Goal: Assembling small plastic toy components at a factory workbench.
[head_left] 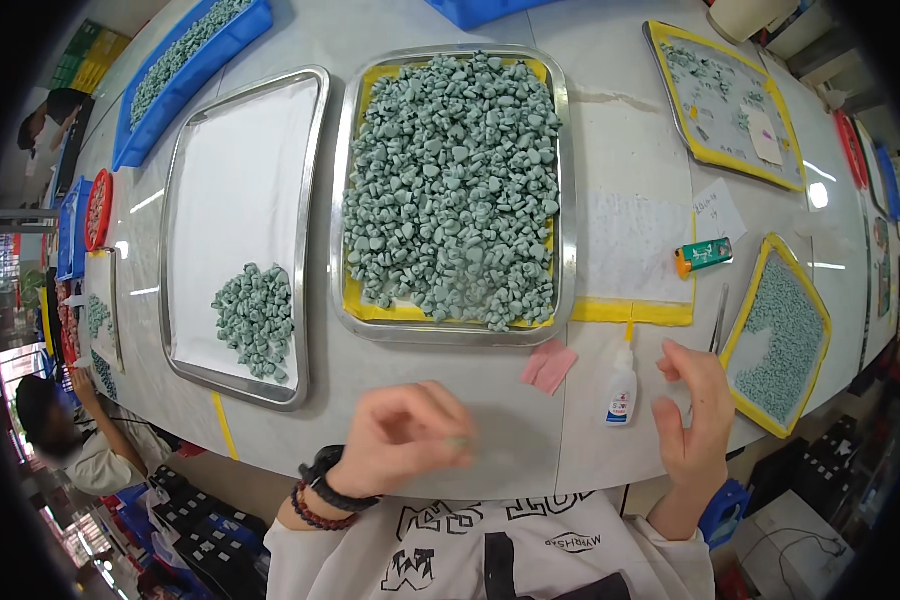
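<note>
Left hand (400,435) pinches one small grey-green stone piece (460,441) over the white table (530,450); right hand (698,415) hovers open-fingered, empty, near the white glue bottle (620,385). Looks like sorting or gluing; next, probably a careful placement on the steel tray (310,250).

A long white worktable (490,420) reflects ceiling light, with stacked crates (90,60) beyond.

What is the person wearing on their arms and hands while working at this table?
Both hands are bare, with no gloves or rings that can be made out. The left hand has a black watch at the wrist and a dark beaded bracelet just behind it. The right hand has nothing on its wrist. White sleeves cover the forearms.
</note>
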Demonstrator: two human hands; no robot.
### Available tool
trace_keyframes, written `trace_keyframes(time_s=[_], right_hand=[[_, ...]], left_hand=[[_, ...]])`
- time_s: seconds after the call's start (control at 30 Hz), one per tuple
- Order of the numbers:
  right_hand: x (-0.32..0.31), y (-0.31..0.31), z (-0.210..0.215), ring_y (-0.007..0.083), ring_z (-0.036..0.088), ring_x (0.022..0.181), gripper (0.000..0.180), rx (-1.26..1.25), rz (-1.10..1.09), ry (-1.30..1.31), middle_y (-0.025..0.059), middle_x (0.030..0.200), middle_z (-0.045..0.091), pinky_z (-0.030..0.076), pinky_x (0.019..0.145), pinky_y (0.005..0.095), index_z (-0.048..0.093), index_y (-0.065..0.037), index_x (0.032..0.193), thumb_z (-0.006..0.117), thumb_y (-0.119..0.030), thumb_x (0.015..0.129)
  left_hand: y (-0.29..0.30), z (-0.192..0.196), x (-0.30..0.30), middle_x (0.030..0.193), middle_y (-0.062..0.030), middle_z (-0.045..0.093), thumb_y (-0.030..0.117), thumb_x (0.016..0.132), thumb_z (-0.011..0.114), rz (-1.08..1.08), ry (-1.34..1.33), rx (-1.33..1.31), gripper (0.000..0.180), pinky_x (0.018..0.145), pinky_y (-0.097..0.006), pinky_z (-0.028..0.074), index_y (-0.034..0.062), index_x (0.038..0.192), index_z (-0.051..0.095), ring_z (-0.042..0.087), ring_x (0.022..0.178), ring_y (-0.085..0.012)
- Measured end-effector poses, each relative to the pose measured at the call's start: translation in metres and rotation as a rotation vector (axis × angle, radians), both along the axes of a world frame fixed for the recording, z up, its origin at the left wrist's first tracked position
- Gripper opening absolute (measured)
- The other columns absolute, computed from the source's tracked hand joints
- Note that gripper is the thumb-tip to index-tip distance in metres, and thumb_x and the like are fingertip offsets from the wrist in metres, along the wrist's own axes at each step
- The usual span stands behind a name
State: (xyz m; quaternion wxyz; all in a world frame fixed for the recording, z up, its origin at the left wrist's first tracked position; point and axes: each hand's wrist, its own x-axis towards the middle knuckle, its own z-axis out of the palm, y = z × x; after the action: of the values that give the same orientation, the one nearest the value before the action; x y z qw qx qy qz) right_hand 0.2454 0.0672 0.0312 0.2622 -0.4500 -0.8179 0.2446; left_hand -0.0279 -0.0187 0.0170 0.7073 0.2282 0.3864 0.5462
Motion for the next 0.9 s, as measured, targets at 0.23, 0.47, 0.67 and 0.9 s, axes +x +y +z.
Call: trace_keyframes(time_s=[0.23, 0.47, 0.67, 0.9], right_hand=[[-0.013, -0.005, 0.002, 0.0266, 0.046, 0.077, 0.057, -0.121, 0.199, -0.272, 0.0093, 0.088, 0.048, 0.039, 0.069, 0.0349, 0.057, -0.005, 0.113, 0.077, -0.025, 0.063], [-0.010, -0.015, -0.012, 0.0242, 0.043, 0.075, 0.060, -0.058, 0.225, -0.120, 0.0075, 0.085, 0.045, 0.036, 0.065, 0.0351, 0.056, -0.008, 0.106, 0.083, -0.028, 0.056], [-0.003, -0.035, -0.029, 0.0224, 0.044, 0.073, 0.053, -0.022, 0.082, 0.263, 0.0069, 0.082, 0.045, 0.039, 0.062, 0.0356, 0.045, -0.011, 0.106, 0.079, -0.030, 0.069], [-0.014, -0.032, -0.019, 0.0233, 0.051, 0.073, 0.045, 0.031, 0.086, 0.514, 0.0108, 0.085, 0.054, 0.044, 0.065, 0.0373, 0.042, -0.010, 0.109, 0.065, -0.038, 0.083]], left_hand=[[-0.003, -0.002, -0.081, 0.090, -0.0082, 0.058, -0.010, 0.071, 0.064, 0.609, 1.531, 0.053, 0.019, 0.058, -0.022, 0.044, 0.0011, 0.087, 0.064, 0.058, 0.079, -0.0151], [0.046, 0.001, -0.035, 0.082, -0.0084, 0.059, -0.002, 0.071, 0.066, 0.068, 1.860, 0.347, 0.017, 0.063, -0.032, 0.046, 0.0022, 0.087, 0.064, 0.056, 0.073, -0.0239], [0.058, 0.002, -0.042, 0.074, -0.0081, 0.060, -0.004, 0.071, 0.065, -0.029, 1.828, 0.215, 0.012, 0.061, -0.031, 0.047, 0.0008, 0.082, 0.063, 0.056, 0.063, -0.0229], [0.044, 0.011, -0.015, 0.074, -0.0080, 0.060, -0.006, 0.067, 0.069, 0.262, 1.525, 0.408, 0.016, 0.060, -0.029, 0.048, 0.0007, 0.081, 0.064, 0.057, 0.060, -0.0214]])
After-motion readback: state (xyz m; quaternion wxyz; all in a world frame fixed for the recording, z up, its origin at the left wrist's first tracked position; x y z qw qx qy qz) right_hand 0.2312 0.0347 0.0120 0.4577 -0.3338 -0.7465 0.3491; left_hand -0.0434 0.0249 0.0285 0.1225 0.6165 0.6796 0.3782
